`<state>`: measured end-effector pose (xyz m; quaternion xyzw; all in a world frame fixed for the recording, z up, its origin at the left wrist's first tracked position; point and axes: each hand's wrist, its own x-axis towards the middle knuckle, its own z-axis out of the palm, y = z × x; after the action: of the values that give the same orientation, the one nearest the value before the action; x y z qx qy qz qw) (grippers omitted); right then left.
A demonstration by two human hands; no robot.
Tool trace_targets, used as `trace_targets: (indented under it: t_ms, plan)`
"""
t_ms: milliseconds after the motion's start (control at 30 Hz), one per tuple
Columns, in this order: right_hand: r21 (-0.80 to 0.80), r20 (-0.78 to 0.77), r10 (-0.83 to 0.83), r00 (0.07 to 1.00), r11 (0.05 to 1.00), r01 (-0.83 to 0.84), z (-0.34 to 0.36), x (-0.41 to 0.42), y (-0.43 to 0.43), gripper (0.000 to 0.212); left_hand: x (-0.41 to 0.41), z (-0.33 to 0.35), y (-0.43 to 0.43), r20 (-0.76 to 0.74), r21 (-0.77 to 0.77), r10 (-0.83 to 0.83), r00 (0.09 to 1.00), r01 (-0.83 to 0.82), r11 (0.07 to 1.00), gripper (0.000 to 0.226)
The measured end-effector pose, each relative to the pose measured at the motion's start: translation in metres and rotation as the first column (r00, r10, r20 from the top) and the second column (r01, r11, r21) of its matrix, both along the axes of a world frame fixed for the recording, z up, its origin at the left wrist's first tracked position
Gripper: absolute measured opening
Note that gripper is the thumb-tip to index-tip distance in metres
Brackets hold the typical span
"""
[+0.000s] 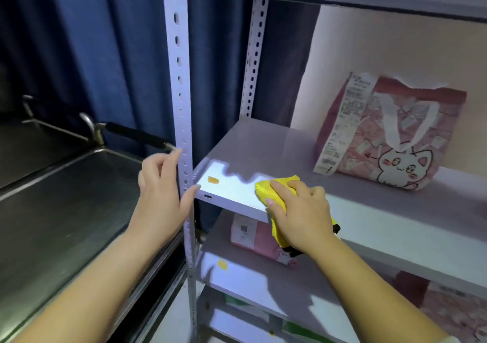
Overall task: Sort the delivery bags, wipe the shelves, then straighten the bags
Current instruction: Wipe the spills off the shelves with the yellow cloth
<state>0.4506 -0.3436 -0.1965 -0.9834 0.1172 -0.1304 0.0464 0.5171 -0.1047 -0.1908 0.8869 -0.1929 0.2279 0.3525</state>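
Two bare forearms are reaching in from six o'clock, one on each side of the rack's front corner. The left hand is holding the upright post between thumb and fingers, at nine o'clock from the shelf corner. I think this is for steadying the body, or the rack, during the rubbing. The right hand is gripping a yellow cloth and pressing it on the front edge of the middle shelf. Its fingers are curling over the folded pad, and the loose end is hanging down under the palm.

At nine o'clock from the cloth, an orange mark is lying on the shelf; what it is, I cannot tell. A pink bag with a cat picture is standing at two o'clock from the cloth, well apart and near the back wall, probably so that the front strip is free for wiping. A second bag is lying on the lower shelf, directly below the cloth.

At nine o'clock from the rack, a steel surface is standing before a blue curtain.

It seems the wiping step is going on now, and the straightening is not yet done.
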Motion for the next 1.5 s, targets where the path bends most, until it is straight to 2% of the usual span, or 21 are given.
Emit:
trace_targets:
  t_ms: [100, 367, 500, 667, 767, 967, 1100, 1267, 1367, 1500]
  plan:
    - [-0.041, -0.062, 0.036, 0.997, 0.998, -0.039, -0.001, 0.02, 0.006, 0.041, 0.016, 0.009, -0.004, -0.018, -0.018, 0.027, 0.999, -0.028, 0.999, 0.087]
    - [0.014, -0.266, 0.084, 0.96, 0.996, -0.084, 0.011, 0.083, -0.007, 0.044, 0.044, 0.021, -0.019, -0.031, -0.12, -0.053, 0.998, 0.049, 0.992, 0.075]
    - [0.053, -0.298, 0.156, 0.942, 0.988, -0.147, 0.014, 0.088, -0.005, 0.045, 0.045, 0.018, -0.019, -0.024, -0.122, -0.073, 0.997, 0.069, 0.99, 0.075]
    - [0.162, -0.277, 0.386, 0.88, 0.921, -0.353, 0.011, 0.05, -0.009, 0.041, 0.043, 0.017, -0.022, -0.009, -0.125, -0.108, 0.994, 0.106, 0.987, 0.076]
    - [0.194, -0.259, 0.447, 0.856, 0.893, -0.407, 0.011, 0.027, -0.019, 0.041, 0.045, 0.017, -0.019, -0.019, -0.116, -0.111, 0.994, 0.108, 0.987, 0.079]
    - [0.211, -0.281, 0.415, 0.865, 0.906, -0.366, 0.016, 0.044, -0.022, 0.042, 0.051, 0.019, -0.013, -0.087, -0.11, -0.124, 0.988, 0.114, 0.987, 0.082]
    - [0.098, -0.272, 0.341, 0.9, 0.94, -0.326, 0.015, 0.095, -0.016, 0.044, 0.054, 0.017, -0.011, -0.09, -0.095, -0.115, 0.989, 0.106, 0.99, 0.091]
    - [0.088, -0.292, 0.237, 0.926, 0.971, -0.221, 0.007, 0.156, 0.011, 0.043, 0.053, 0.015, -0.012, -0.053, -0.106, -0.088, 0.995, 0.082, 0.991, 0.091]
    - [0.153, -0.274, 0.343, 0.899, 0.938, -0.312, 0.006, 0.171, 0.037, 0.039, 0.053, 0.014, -0.013, -0.025, -0.121, -0.083, 0.996, 0.079, 0.99, 0.087]
    - [0.355, -0.27, 0.59, 0.761, 0.795, -0.491, 0.01, 0.155, 0.053, 0.04, 0.052, 0.014, -0.012, -0.036, -0.136, -0.085, 0.996, 0.079, 0.988, 0.086]
